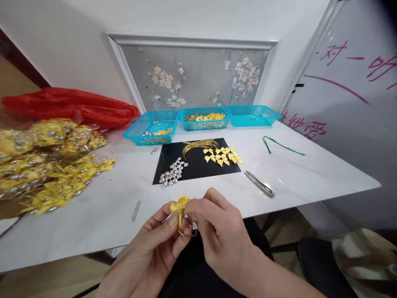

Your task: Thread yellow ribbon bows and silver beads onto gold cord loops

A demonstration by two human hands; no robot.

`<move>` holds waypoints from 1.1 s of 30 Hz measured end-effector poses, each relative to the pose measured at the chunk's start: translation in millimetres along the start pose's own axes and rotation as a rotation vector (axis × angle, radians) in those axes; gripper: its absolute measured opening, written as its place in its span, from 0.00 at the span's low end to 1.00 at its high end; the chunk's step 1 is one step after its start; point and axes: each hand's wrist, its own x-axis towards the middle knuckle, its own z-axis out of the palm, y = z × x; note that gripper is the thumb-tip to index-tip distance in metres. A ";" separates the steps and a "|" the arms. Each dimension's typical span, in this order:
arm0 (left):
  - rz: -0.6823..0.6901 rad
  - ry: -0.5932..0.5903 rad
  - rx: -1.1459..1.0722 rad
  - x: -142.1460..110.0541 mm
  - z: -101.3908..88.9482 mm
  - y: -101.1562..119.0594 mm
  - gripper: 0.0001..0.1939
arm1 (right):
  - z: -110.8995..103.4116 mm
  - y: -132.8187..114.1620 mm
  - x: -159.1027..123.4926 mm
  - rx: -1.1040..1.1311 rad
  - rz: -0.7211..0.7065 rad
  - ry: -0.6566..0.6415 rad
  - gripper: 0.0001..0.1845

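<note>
Btwn L hand [159,242] + R hand [225,227], 1 ylw bow [181,202]; 3 baskets [256,121] beyond.

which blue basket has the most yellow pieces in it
The middle basket: yellow pieces heap across it, while the left basket has only a small yellow pile and the right basket shows no heap.

Bare forearms [273,269], black clothing [189,269] below
</note>
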 end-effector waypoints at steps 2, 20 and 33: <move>-0.005 0.015 -0.003 -0.3 1.1 0.2 0.16 | 0.1 0.1 0.1 -0.008 -0.005 0.002 0.15; 0.411 -0.112 0.324 -0.6 2.7 -6.7 0.11 | 1.2 0.8 -0.1 -0.418 -0.210 -0.001 0.09; 0.579 0.040 0.435 19.6 -20.0 -19.7 0.13 | -26.6 -34.9 16.7 0.471 0.031 0.140 0.13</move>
